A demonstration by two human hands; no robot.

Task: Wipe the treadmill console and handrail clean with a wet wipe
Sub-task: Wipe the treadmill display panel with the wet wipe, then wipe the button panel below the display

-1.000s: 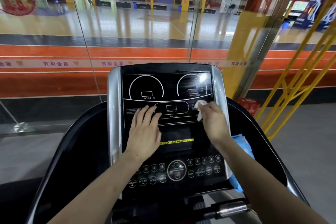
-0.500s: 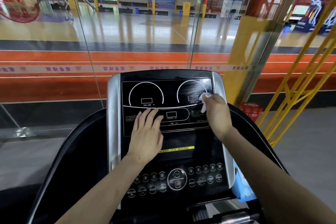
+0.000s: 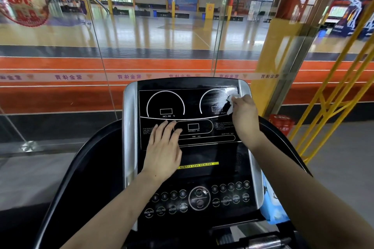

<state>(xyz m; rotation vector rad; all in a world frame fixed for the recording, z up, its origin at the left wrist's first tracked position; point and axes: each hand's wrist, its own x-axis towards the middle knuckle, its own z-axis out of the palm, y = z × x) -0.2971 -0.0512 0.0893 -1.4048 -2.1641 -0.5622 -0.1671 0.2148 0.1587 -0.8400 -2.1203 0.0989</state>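
Observation:
The black treadmill console (image 3: 202,153) with silver side trims fills the middle of the view. My right hand (image 3: 243,114) presses a crumpled white wet wipe (image 3: 230,102) against the upper right of the display, by the speed dial, where wet streaks show. My left hand (image 3: 164,151) lies flat on the panel's middle left, fingers together, holding nothing. The black curved handrail (image 3: 81,168) arcs around both sides of the console.
A blue pack of wipes (image 3: 273,206) sits on the right ledge beside the console. A glass wall stands right behind the treadmill. Yellow metal bars (image 3: 332,95) and a red box (image 3: 282,124) are at the right. A metal bar (image 3: 265,241) lies at the bottom edge.
My right hand with the wipe has slid up the display from the middle right to the upper right corner. My left hand has stayed flat on the panel.

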